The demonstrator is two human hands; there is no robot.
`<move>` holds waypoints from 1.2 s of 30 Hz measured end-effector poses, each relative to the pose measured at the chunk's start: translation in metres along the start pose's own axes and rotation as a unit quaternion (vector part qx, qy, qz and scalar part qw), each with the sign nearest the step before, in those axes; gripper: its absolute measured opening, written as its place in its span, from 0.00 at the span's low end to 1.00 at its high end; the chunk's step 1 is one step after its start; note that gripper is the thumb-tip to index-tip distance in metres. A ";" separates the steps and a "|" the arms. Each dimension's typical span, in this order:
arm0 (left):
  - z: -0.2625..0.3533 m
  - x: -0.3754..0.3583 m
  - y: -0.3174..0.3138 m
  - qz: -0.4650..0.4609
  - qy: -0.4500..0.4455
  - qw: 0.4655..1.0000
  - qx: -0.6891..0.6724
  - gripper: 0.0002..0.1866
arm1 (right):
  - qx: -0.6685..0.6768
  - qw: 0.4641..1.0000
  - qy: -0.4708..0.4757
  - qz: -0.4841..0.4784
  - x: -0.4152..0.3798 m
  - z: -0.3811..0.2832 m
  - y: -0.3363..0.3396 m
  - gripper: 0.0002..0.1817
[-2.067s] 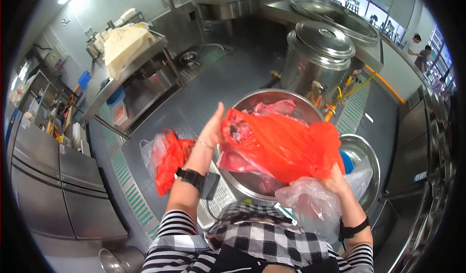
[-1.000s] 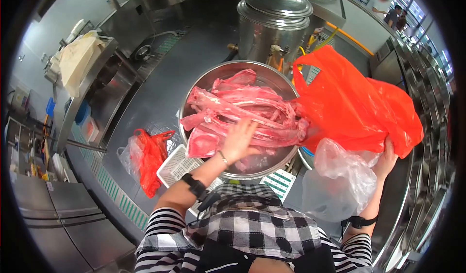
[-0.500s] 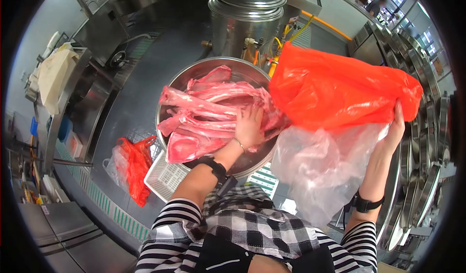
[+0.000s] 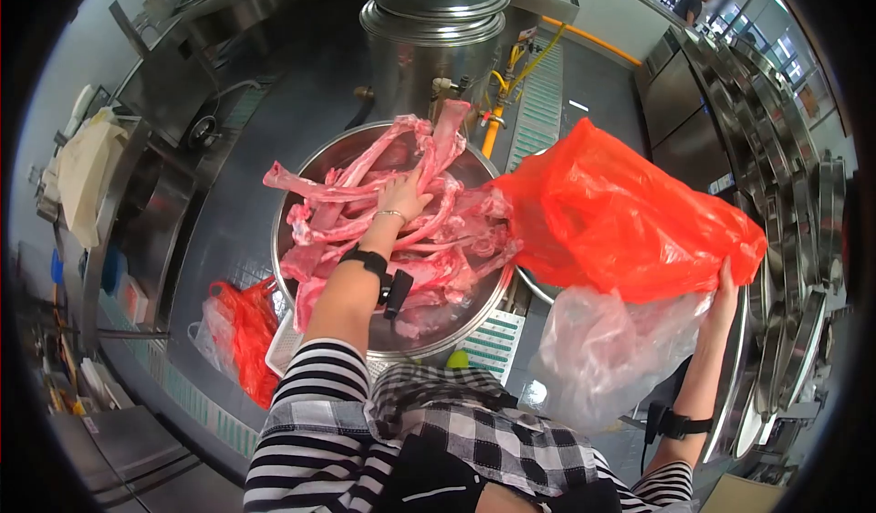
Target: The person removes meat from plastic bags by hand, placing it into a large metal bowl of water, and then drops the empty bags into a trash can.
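Note:
A wide metal basin [image 4: 280, 271] holds a heap of raw meaty bones [image 4: 315, 232], some jutting over its rim. My left hand [image 4: 401, 198] lies on top of the heap with its fingers stretched over the bones; part of the fingertips is hard to see. At the right, my right hand [image 4: 725, 291] is closed on the edge of a red plastic bag [image 4: 630, 212]. The bag's mouth reaches the basin's right side, next to the bones. A clear plastic bag [image 4: 598, 358] hangs below the red one.
A large lidded steel pot [image 4: 433, 61] stands beyond the basin, by yellow pipes [image 4: 494, 130]. A crumpled red bag [image 4: 246, 340] and white crate [image 4: 281, 349] are on the floor at left. Metal lids or pans [image 4: 776, 330] line the right. A person [image 4: 691, 6] is far off.
More bones now fill the basin, piled higher and spread wider. My left hand has moved up and left across them. The red bag and my right hand are lower.

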State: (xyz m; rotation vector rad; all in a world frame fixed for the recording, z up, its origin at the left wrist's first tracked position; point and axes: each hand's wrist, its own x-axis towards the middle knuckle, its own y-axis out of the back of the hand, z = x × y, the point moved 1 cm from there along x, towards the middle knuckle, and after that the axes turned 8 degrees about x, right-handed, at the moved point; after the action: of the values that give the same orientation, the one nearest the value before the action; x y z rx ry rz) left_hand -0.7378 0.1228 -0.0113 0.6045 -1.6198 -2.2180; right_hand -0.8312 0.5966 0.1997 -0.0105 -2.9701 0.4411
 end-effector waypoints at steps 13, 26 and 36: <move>0.138 -0.004 -0.016 0.315 -0.166 0.921 -0.156 0.19 | -0.028 1.000 -0.011 -0.006 -0.013 0.018 0.014 0.19; 0.197 0.103 -0.057 -0.106 -0.044 0.874 -0.473 0.14 | 0.010 0.997 -0.038 0.065 -0.039 0.079 0.053 0.22; 0.292 -0.062 0.241 0.091 -0.499 0.738 -0.444 0.14 | 0.170 0.978 0.094 0.078 -0.012 0.010 0.102 0.15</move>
State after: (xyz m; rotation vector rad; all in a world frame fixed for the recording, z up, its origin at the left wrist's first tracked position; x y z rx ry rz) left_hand -0.8323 0.3189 0.3050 -1.1184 -0.5487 -2.8789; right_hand -0.8219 0.6914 0.1587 -0.2367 -2.6805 0.9095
